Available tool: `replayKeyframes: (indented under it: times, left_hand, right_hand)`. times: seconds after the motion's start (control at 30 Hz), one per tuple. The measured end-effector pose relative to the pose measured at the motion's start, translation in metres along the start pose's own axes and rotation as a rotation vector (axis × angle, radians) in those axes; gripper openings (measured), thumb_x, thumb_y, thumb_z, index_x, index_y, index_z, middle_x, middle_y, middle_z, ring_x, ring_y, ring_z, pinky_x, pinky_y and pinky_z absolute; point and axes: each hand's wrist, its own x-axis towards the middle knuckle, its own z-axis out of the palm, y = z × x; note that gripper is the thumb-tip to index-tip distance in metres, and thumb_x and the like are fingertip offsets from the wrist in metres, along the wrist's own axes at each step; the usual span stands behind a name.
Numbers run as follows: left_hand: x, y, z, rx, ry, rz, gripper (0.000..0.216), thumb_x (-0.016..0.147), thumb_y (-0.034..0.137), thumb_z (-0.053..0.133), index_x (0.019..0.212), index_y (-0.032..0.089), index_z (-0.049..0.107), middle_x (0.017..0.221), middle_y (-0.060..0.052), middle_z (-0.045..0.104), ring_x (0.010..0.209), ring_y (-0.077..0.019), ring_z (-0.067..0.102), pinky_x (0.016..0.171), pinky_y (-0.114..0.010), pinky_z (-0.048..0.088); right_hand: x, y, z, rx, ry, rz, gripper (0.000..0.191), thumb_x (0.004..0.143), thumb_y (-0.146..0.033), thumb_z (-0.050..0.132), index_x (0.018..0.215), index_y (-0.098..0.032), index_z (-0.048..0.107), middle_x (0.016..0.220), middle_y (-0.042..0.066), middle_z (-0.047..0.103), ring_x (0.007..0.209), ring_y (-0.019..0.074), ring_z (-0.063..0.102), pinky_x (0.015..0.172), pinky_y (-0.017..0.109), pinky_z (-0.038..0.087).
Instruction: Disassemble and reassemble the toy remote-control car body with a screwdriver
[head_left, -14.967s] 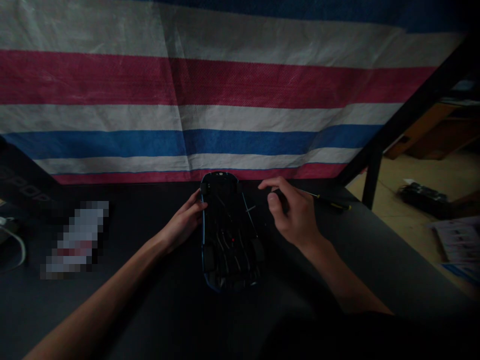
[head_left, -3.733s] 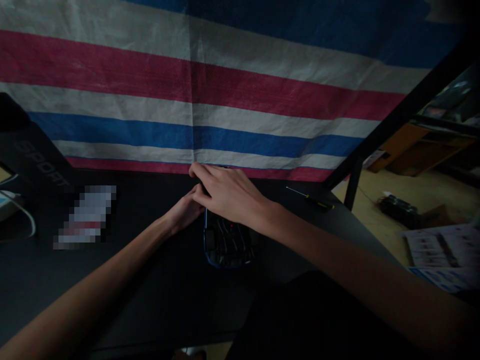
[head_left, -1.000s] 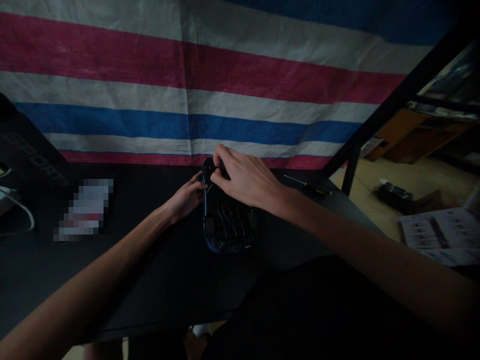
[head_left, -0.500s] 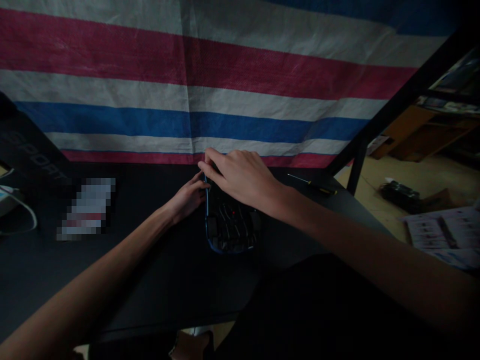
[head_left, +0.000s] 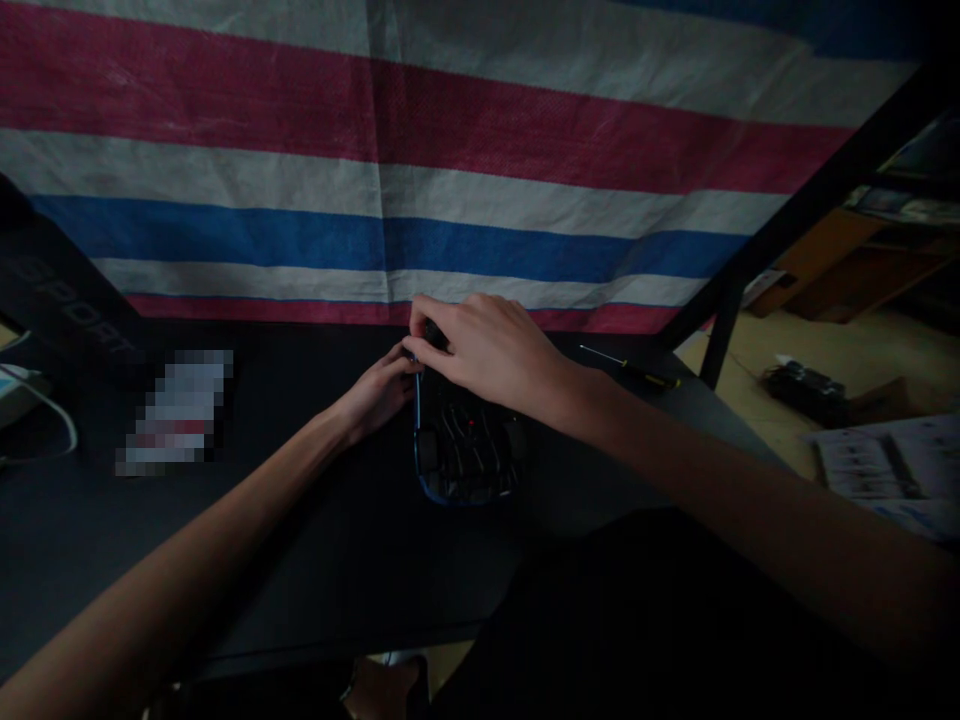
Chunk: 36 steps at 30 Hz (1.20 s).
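A toy car (head_left: 469,450) lies upside down on the black table, its dark underside up and a blue rim along its edge. Wheels show at its near end, along with a small red dot. My left hand (head_left: 379,395) is closed at the car's far left side, fingertips against the edge. Over the far end bends my right hand (head_left: 487,345), its thumb and forefinger curled around a dark part at the far left corner, perhaps a wheel. That hand hides most of the car's far half.
A screwdriver (head_left: 630,367) with a black and yellow handle lies to the right on the table (head_left: 315,560). At left are a blurred-out flat item (head_left: 176,410), a white cable (head_left: 67,420) and a dark box (head_left: 67,290) marked SPORT. A striped sheet (head_left: 450,130) hangs behind.
My right hand's forefinger and thumb have parted a little, and a dark part now shows between them. The view has shifted slightly; the left hand keeps its place at the car.
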Motion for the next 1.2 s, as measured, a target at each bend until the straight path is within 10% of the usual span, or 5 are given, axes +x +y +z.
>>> replayKeyframes:
  times: [0.33,0.63,0.9,1.2]
  left_hand:
    - [0.0,0.001,0.002,0.026,-0.003,0.031,0.059,0.086,0.026,0.073,0.143,0.023,0.058,0.131,-0.009,0.075,0.122,-0.0292,0.067,0.108,-0.045,0.047]
    - [0.002,-0.001,0.001,0.033,0.043,0.032,0.063,0.082,0.024,0.075,0.143,0.025,0.062,0.131,-0.007,0.076,0.119,-0.0292,0.067,0.102,-0.042,0.05]
    - [0.008,-0.011,-0.007,0.0,0.061,0.105,0.046,0.083,0.035,0.079,0.127,0.025,0.069,0.123,-0.007,0.078,0.122,-0.0308,0.068,0.099,-0.04,0.054]
    - [0.002,-0.004,0.0,0.041,0.087,0.045,0.061,0.083,0.026,0.075,0.144,0.024,0.064,0.125,-0.008,0.078,0.116,-0.03,0.071,0.104,-0.045,0.055]
  right_hand:
    - [-0.006,0.004,0.003,0.291,0.029,0.008,0.019,0.101,-0.029,0.06,0.117,-0.02,0.066,0.104,0.003,0.076,0.087,0.0183,0.068,0.071,0.03,0.041]
    - [0.0,0.006,0.004,0.088,0.049,0.058,0.033,0.111,-0.048,0.05,0.112,-0.022,0.069,0.085,0.004,0.073,0.077,0.0212,0.066,0.069,0.032,0.037]
    - [-0.006,0.001,0.002,0.124,0.01,-0.107,0.028,0.106,-0.028,0.053,0.134,-0.022,0.059,0.111,0.005,0.078,0.092,0.0211,0.071,0.074,0.032,0.043]
    - [0.015,0.0,0.018,0.08,0.134,0.086,0.043,0.111,-0.057,0.049,0.114,-0.02,0.071,0.087,0.008,0.076,0.082,0.0227,0.07,0.074,0.033,0.043]
